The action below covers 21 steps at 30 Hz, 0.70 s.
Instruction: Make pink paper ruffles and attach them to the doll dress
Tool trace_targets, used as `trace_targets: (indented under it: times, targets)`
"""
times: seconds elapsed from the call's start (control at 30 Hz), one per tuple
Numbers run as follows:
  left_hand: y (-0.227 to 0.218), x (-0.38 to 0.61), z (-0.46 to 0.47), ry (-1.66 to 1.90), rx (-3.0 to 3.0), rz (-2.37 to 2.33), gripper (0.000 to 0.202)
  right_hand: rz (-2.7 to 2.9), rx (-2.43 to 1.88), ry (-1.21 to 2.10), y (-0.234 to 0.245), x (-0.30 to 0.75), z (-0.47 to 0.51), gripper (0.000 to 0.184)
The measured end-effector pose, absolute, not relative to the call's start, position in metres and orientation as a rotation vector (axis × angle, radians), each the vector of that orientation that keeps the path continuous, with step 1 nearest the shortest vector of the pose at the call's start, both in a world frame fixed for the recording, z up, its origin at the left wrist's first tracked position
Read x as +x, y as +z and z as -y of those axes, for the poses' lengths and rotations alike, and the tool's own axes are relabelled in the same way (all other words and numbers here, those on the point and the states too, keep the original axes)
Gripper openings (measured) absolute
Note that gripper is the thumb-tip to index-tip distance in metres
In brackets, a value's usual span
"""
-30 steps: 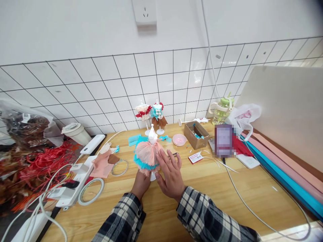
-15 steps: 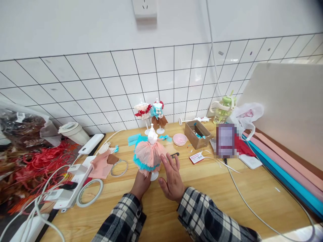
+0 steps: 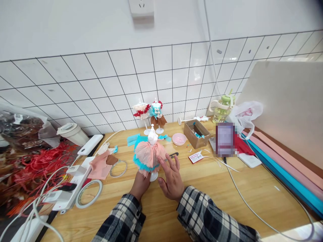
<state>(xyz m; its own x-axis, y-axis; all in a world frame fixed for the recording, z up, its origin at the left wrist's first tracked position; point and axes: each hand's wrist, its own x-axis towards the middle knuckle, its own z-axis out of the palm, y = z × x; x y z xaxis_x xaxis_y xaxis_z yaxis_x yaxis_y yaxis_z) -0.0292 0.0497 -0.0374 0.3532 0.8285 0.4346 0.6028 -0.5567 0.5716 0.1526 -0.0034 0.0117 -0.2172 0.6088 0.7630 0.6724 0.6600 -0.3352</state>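
Note:
A small white dress form (image 3: 152,137) stands upright in front of me, dressed in a ruffled skirt (image 3: 150,154) of pale peach fabric over turquoise. My left hand (image 3: 140,186) reaches under the skirt, closed around the stand's post, just left of its round white base (image 3: 153,176); its fingertips are hidden by the fabric. With fingers spread and palm down, my right hand (image 3: 172,179) touches the right edge of the skirt. Close behind that hand lies a black clip-like tool (image 3: 174,155). Turquoise fabric scraps (image 3: 133,139) lie behind the form.
Two more dressed forms (image 3: 156,112) stand by the tiled wall. A pink bowl (image 3: 179,139), a cardboard box (image 3: 197,134) and a green bottle (image 3: 223,107) are to the right. Tape rolls (image 3: 89,194), peach scraps (image 3: 101,164), a power strip (image 3: 73,188) and cables lie left. A cable crosses the right side.
My right fingers have moved slightly left against the skirt's edge. The view has shifted a little; my left hand and the dress form stay nearly in place.

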Motion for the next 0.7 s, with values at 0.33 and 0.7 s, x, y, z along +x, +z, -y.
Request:
trace_targets:
  times: [0.33,0.7]
  targets:
    - [-0.052,-0.037,-0.055,1.038,2.193,-1.460,0.042,1.723,-1.114,0.052,0.001,0.182,0.008,0.061]
    - [-0.034,-0.041,-0.093,0.996,2.210,-1.438,0.042,1.853,-1.271,0.280,-0.018,0.194,-0.005,0.059]
